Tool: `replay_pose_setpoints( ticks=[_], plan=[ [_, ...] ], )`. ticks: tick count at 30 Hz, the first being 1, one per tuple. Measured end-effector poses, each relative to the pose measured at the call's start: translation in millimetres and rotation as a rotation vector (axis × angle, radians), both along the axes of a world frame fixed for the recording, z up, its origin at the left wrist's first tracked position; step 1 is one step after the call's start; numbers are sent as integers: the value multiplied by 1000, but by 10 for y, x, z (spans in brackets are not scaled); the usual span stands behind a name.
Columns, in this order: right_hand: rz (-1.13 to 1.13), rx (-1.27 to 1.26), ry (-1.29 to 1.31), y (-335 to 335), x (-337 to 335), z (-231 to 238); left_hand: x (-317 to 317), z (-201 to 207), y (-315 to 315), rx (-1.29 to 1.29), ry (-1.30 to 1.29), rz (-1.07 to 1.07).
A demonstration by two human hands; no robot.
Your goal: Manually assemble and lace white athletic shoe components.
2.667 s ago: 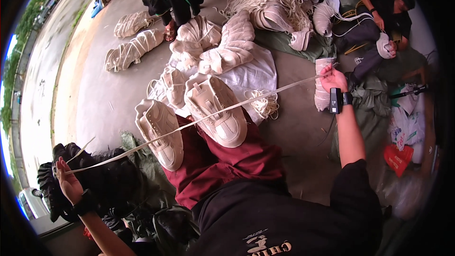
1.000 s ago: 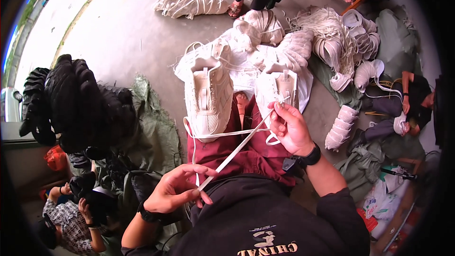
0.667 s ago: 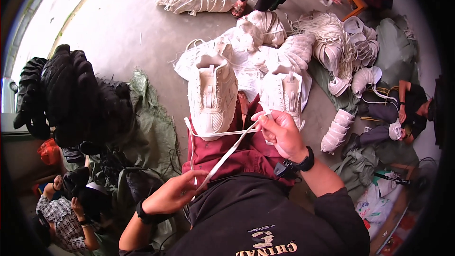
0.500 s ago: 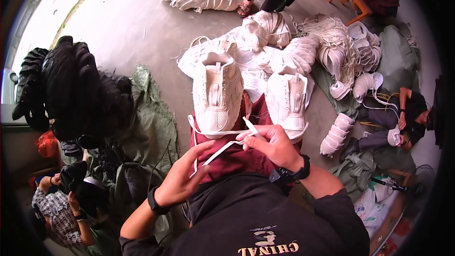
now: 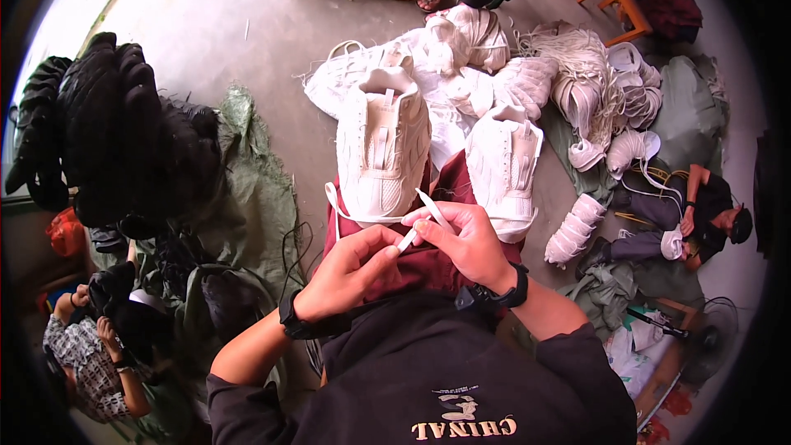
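Observation:
Over my maroon-trousered lap, my left hand [image 5: 354, 269] and my right hand [image 5: 463, 242] meet close together. Both are closed on a flat white lace [image 5: 437, 213]: my right fingers pinch it with an end sticking up, and my left thumb and fingers grip it just beside them. Beyond my hands, a white shoe upper [image 5: 382, 144] rests at my left knee, its heel side toward me. A second white shoe upper [image 5: 503, 166] sits at my right knee. A thin white lace loop hangs near the left upper's base.
Bundled white uppers [image 5: 527, 82] are heaped beyond my knees. Black uppers [image 5: 103, 132] are piled at left by a green sheet [image 5: 257, 165]. People sit at lower left, right and far side. An orange stool [image 5: 614, 4] and a fan [image 5: 715, 346] stand at right.
My left hand has moved right and up to the right hand, its fingers closing on the lace. The stretch of lace between the hands has become short. The view has shifted slightly.

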State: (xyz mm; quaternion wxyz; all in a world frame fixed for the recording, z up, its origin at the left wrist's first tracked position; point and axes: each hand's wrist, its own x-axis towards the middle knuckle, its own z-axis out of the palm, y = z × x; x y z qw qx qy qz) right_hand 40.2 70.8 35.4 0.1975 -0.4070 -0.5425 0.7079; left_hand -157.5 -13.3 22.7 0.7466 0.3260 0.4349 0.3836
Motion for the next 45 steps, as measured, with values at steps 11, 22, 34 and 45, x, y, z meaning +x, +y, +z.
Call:
replay_pose_setpoints(
  ticks=[11, 22, 34, 45],
  plan=[
    [-12, -145, 58, -1, -141, -58, 41, -234, -7, -7, -197, 105],
    [-27, 4, 17, -58, -219, -128, -49, -354, 5, -42, -162, 309],
    [-8, 7, 54, -12, -309, -296, -183, -332, 145, 69, -449, 591],
    [779, 108, -25, -360, -324, -327, -525, -142, 360, 254, -471, 788]
  ],
)
